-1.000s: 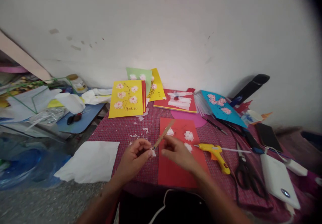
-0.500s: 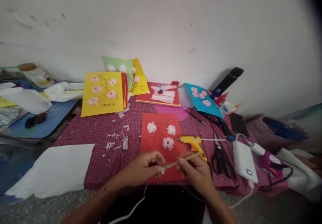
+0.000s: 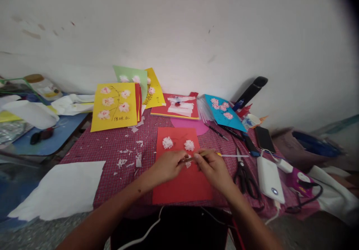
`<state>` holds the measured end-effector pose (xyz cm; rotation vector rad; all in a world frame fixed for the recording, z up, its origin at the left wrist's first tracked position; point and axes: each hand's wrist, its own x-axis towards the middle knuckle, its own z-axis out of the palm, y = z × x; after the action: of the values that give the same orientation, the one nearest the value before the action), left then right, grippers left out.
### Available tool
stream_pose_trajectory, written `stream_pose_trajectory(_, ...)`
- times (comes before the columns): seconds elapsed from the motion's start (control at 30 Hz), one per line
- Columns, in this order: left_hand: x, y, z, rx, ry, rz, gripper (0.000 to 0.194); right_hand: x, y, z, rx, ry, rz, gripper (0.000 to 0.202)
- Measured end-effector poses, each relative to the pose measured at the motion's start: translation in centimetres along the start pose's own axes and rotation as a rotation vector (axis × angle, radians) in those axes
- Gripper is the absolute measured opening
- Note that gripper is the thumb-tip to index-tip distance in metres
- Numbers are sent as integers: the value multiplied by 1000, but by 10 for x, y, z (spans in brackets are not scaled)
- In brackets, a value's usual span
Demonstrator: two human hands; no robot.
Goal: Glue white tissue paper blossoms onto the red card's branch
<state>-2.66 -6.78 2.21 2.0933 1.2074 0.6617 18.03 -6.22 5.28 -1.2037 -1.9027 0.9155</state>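
A red card lies in front of me, bearing white tissue-paper flowers. My right hand grips a thin, flat wooden stick over the card. At the stick's left end, the fingers of my left hand are pinched together; what they hold is hidden. Both hands are above the lower flower, which they partly cover. Behind my right hand the glue gun is mostly hidden, with its clear glue stick poking out to the right.
Right of the card lie black-handled scissors, a white power bank and a phone. Paper scraps and a white sheet are on the left. Yellow and blue flower cards stand toward the wall.
Both hands have moved up the card, from its lower edge to the lower flower, bringing the stick along. My right hand now covers most of the glue gun.
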Motion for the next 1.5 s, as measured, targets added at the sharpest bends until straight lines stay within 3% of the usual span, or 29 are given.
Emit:
stream_pose_trajectory(0.17, 11, -7, 7, 128, 14, 6, 13, 11, -7, 3, -205, 32, -43, 22)
stream_pose_trajectory(0.4, 12, -13, 10, 89, -21, -1, 14, 14, -9, 0, -99, -133, -54, 16)
stream_pose_trajectory(0.7, 16, -20, 14, 122, 8, -15, 14, 22, 1, 3, -238, -57, -38, 19)
stream_pose_trajectory(0.87, 14, -19, 13, 126, 0, -8, 16, 21, 6, 5, -288, -32, -40, 19)
stream_pose_trajectory(1.5, -4, -28, 8, 223, 43, 60, 19, 19, 12, 17, -416, -147, -34, 15)
